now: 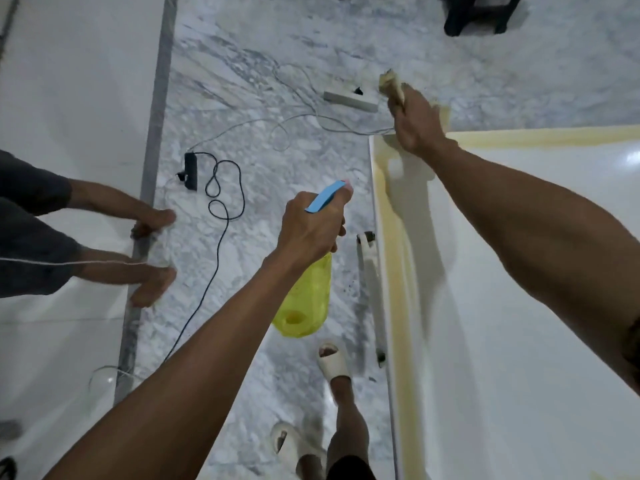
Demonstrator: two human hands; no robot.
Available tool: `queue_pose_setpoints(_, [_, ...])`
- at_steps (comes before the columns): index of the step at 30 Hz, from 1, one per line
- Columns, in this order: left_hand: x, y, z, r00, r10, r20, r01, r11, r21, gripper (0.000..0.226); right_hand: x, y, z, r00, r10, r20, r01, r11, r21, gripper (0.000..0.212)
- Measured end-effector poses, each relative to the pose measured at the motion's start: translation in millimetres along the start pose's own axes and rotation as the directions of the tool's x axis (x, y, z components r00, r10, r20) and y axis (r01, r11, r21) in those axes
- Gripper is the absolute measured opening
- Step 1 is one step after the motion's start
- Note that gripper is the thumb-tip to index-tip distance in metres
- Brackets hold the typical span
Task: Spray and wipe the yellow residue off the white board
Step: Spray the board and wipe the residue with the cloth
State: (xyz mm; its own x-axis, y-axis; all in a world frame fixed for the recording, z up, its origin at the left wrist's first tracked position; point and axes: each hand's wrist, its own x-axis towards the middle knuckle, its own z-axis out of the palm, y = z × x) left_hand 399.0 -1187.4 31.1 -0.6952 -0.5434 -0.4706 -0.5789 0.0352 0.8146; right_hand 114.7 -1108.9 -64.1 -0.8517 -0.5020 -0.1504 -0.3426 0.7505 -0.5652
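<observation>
The white board [519, 271] fills the right side, with a band of yellow residue [394, 258] along its left edge and another along its far edge. My right hand [417, 123] is closed around a stained cloth [391, 84] just past the board's far left corner. My left hand [308, 230] grips the neck of a yellow spray bottle [304, 306] with a blue trigger, held over the floor to the left of the board and apart from it.
Another person crouches at the left, hands [152, 220] on a second white panel [69, 98]. A black cable [214, 209] and a white power strip [349, 100] lie on the marble floor. My sandalled feet [334, 362] stand beside the board. A dark stool [481, 12] stands far back.
</observation>
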Motion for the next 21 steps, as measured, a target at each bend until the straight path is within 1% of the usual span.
queue_pose_setpoints(2, [15,-10,2,1.000,-0.011,-0.006,0.011,1.000,-0.013,0.062,16,17,37,0.979,0.024,0.203,0.028,0.969,-0.245,0.058])
queue_pose_setpoints(3, [21,-15,2,1.000,-0.022,-0.012,0.021,1.000,-0.017,0.060,16,24,54,0.967,0.023,0.255,0.070,0.934,-0.351,0.058])
queue_pose_setpoints(4, [25,-20,1,0.999,-0.031,-0.014,0.031,0.999,-0.012,0.059,13,29,66,0.968,0.002,0.250,0.101,0.911,-0.399,0.057])
queue_pose_setpoints(6, [27,-29,0,0.999,-0.047,-0.010,0.047,0.999,0.019,0.053,4,33,75,0.978,-0.032,0.204,0.116,0.903,-0.413,0.055])
queue_pose_setpoints(7, [25,-34,0,0.998,-0.055,-0.007,0.055,0.998,0.033,0.051,-1,35,76,0.978,-0.043,0.204,0.126,0.903,-0.412,0.055])
queue_pose_setpoints(10, [17,-42,1,0.996,-0.090,-0.003,0.090,0.994,0.055,0.054,-6,38,75,0.978,-0.080,0.194,0.154,0.902,-0.404,0.054])
queue_pose_setpoints(13, [10,-45,4,0.994,-0.113,-0.002,0.113,0.993,0.044,0.054,-17,36,79,0.979,-0.075,0.190,0.146,0.907,-0.396,0.053])
queue_pose_setpoints(16, [0,-44,6,0.995,-0.101,0.007,0.101,0.994,0.038,0.048,-42,39,82,0.976,-0.100,0.194,0.168,0.910,-0.378,0.053])
queue_pose_setpoints(18, [-8,-43,9,0.996,-0.085,0.013,0.084,0.996,0.041,0.047,-66,41,85,0.973,-0.123,0.193,0.190,0.907,-0.377,0.052])
queue_pose_setpoints(21, [-23,-44,14,0.997,-0.072,0.024,0.071,0.997,0.038,0.046,-102,44,90,0.974,-0.097,0.205,0.169,0.914,-0.368,0.053])
